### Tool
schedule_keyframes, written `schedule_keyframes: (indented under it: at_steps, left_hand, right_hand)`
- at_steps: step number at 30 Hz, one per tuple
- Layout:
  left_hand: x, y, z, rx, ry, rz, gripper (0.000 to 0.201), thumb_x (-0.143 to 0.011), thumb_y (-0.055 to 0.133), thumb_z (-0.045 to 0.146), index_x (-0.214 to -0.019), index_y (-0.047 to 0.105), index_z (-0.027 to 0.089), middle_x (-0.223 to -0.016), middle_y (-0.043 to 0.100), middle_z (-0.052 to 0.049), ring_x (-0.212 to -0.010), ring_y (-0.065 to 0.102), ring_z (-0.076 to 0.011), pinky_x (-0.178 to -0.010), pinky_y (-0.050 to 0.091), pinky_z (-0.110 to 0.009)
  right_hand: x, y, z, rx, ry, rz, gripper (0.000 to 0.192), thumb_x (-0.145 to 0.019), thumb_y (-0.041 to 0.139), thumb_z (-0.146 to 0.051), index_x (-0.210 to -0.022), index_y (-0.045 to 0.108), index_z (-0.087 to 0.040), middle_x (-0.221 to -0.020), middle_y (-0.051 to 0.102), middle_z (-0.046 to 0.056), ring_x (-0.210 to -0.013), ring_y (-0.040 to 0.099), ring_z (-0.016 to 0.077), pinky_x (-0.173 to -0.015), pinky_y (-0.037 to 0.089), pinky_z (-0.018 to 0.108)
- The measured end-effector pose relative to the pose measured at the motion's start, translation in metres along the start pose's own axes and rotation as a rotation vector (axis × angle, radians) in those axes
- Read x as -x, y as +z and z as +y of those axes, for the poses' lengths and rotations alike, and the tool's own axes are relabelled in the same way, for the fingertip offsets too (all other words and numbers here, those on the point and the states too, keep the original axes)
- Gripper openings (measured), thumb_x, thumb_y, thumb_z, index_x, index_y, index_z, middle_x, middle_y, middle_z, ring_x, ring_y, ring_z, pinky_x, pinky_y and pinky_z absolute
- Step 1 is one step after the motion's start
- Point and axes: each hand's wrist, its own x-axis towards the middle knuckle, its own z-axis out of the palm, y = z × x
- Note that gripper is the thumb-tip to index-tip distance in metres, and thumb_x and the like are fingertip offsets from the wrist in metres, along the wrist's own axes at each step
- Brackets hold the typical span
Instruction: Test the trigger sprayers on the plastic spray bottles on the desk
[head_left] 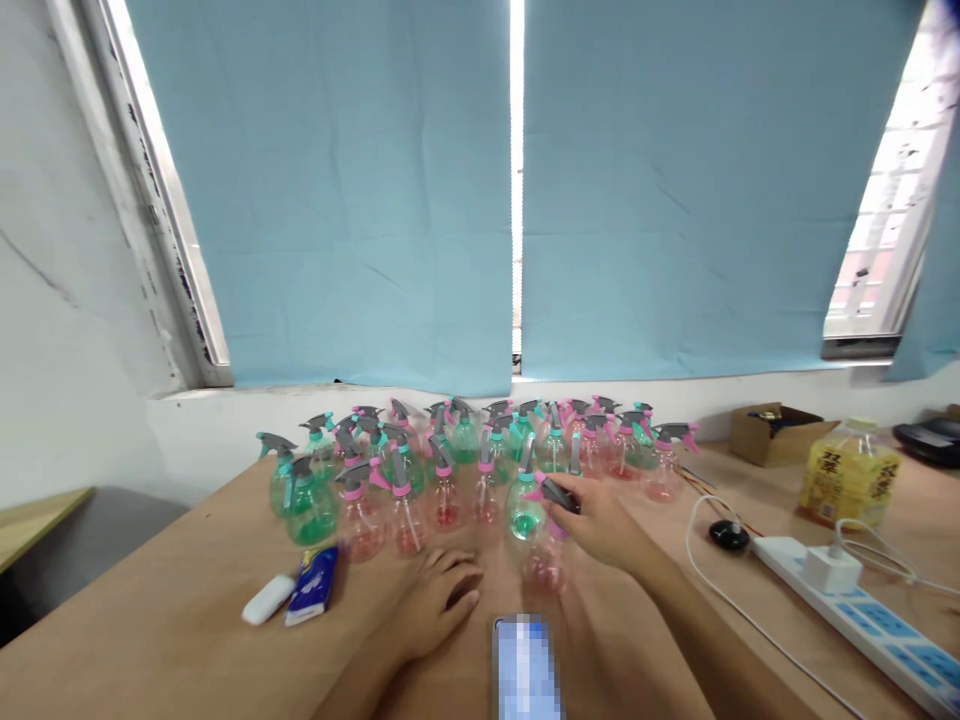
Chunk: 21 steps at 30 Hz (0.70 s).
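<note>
Bottles crowd the far half of the wooden table (pixel 187 620): a cluster of small spray bottles (pixel 450 460), pink and green, all upright with their trigger heads on top. The right hand (pixel 600 525) is closed around the grey-and-pink trigger head of one pink spray bottle (pixel 544 565), which stands upright at the near edge of the cluster, its long axis vertical, just ahead of both hands and closer to the right one. The left hand (pixel 439 600) rests palm down on the table, fingers loosely spread and holding nothing, just left of that bottle. A blue packet (pixel 311 583) and a white eraser-like block (pixel 268 598) lie further left.
</note>
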Motion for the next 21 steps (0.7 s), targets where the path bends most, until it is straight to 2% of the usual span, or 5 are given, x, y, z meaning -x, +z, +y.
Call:
schedule_keyframes:
  at_steps: [3, 6, 12, 16, 21]
  left_hand:
    - [0.000, -0.001, 0.000, -0.011, 0.014, 0.001, 0.033, -0.099, 0.049, 0.042, -0.127, 0.062, 0.031, -0.133, 0.058, -0.005, -0.120, 0.050, -0.0261, -0.104, 0.040, -0.044]
    - [0.001, -0.001, 0.000, -0.016, 0.020, 0.017, 0.033, -0.098, 0.049, 0.043, -0.126, 0.062, 0.031, -0.132, 0.059, -0.005, -0.119, 0.051, -0.0268, -0.104, 0.040, -0.045]
    - [0.000, 0.001, -0.001, -0.018, 0.016, 0.016, 0.034, -0.098, 0.048, 0.044, -0.127, 0.062, 0.031, -0.132, 0.059, -0.005, -0.119, 0.051, -0.0273, -0.104, 0.040, -0.046]
    - [0.000, 0.003, -0.002, -0.001, 0.042, 0.036, 0.036, -0.099, 0.046, 0.045, -0.129, 0.061, 0.031, -0.132, 0.060, -0.005, -0.119, 0.051, -0.0270, -0.105, 0.040, -0.045]
    - [0.000, 0.002, -0.002, 0.009, 0.038, 0.033, 0.036, -0.099, 0.046, 0.045, -0.129, 0.062, 0.032, -0.132, 0.060, -0.005, -0.120, 0.050, -0.0275, -0.105, 0.039, -0.047]
  right_hand:
    - [-0.010, 0.035, -0.004, -0.082, -0.013, 0.060, 0.016, -0.087, 0.054, -0.028, -0.083, 0.066, -0.019, -0.062, 0.053, -0.005, -0.059, 0.047, 0.0126, -0.056, 0.034, 0.023]
    - [-0.020, 0.063, 0.001, -0.143, -0.019, 0.144, 0.019, -0.085, 0.057, -0.027, -0.094, 0.072, -0.021, -0.079, 0.066, 0.000, -0.073, 0.058, 0.0173, -0.070, 0.044, 0.027]
    - [-0.027, 0.098, 0.016, -0.551, -0.008, 0.208, 0.038, -0.083, 0.067, -0.036, -0.119, 0.070, -0.023, -0.112, 0.072, 0.007, -0.098, 0.066, 0.0256, -0.089, 0.051, 0.039]
    - [-0.031, 0.105, 0.021, -0.724, 0.050, 0.078, 0.042, -0.079, 0.068, -0.031, -0.121, 0.069, -0.024, -0.110, 0.073, 0.005, -0.093, 0.066, 0.0238, -0.083, 0.053, 0.038]
    - [-0.039, 0.105, 0.019, -0.708, -0.003, -0.113, 0.033, -0.071, 0.052, -0.016, -0.093, 0.076, -0.022, -0.090, 0.073, 0.002, -0.082, 0.063, 0.0190, -0.078, 0.050, 0.032]
